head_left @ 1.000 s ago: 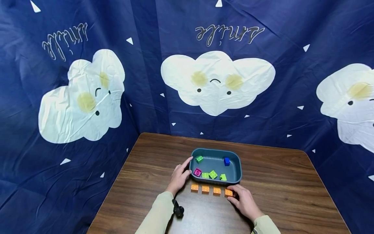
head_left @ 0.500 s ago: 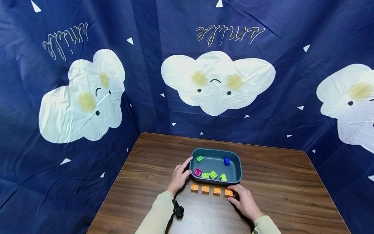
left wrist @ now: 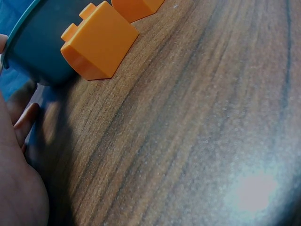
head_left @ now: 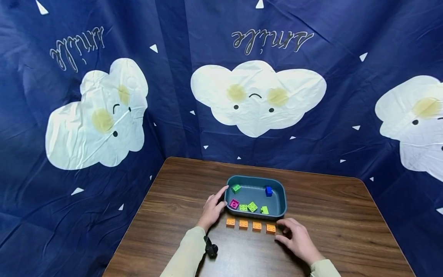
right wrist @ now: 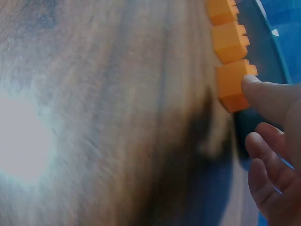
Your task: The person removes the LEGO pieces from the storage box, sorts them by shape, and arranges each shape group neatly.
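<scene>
A blue-green tray [head_left: 257, 216] stands on the table with several toy bricks in it: lime ones [head_left: 252, 207], a green one [head_left: 236, 188], a magenta one [head_left: 234, 203] and a blue one [head_left: 268, 191]. Along its near side runs a spaced row of several orange toy bricks [head_left: 243, 224], studs up. My left hand [head_left: 212, 209] rests against the tray's left end, fingertips and thumb touching the rim. Just right of the rightmost orange brick [head_left: 270, 229], my right hand [head_left: 297, 237] holds nothing, its thumb and fingers spread apart. In the right wrist view the thumb [right wrist: 268, 96] overlaps that brick [right wrist: 231, 84].
The wooden table [head_left: 194, 173] extends past the tray on all sides. Blue cloth [head_left: 173, 127] printed with white clouds hangs behind and beside it. A small black device [head_left: 211, 248] sits at my left wrist. Glare shows on the tabletop in both wrist views.
My right hand has let go of the rightmost orange brick and shifted a little to the right. The brick stays in the row. My left hand and the tray have not moved.
</scene>
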`<state>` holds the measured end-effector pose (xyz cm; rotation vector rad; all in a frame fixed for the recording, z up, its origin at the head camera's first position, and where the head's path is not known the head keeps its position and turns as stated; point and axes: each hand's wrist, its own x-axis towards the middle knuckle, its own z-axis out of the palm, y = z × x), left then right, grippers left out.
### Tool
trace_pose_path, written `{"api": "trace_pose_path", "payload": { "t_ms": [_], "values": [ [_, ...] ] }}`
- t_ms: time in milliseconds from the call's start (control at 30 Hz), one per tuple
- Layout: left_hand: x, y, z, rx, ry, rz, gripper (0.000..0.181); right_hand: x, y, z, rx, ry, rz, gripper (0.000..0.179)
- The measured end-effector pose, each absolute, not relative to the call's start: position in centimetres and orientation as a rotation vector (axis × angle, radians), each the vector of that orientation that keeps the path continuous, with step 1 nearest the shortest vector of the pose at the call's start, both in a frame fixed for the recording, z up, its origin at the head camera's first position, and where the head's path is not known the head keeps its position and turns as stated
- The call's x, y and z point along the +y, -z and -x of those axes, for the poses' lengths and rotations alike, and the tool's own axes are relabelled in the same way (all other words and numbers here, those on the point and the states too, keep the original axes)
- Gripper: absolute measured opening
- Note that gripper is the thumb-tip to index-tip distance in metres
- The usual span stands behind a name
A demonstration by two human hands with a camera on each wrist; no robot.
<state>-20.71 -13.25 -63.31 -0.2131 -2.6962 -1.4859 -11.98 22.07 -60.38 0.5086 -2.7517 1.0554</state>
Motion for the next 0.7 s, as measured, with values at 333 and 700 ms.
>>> {"api": "trace_pose_path", "payload": {
  "t_ms": [333,700],
  "values": [
    [-13.3,63.3,20.8,-2.708,1.478,0.215,0.065,22.7,56.6,12.2,-2.678,-0.982,-0.623,0.041],
    [-13.2,63.2,20.6,-2.704,1.492,0.21,0.064,21.8,53.9,14.5,-2.629,-0.953,-0.647,0.037]
  ]
}}
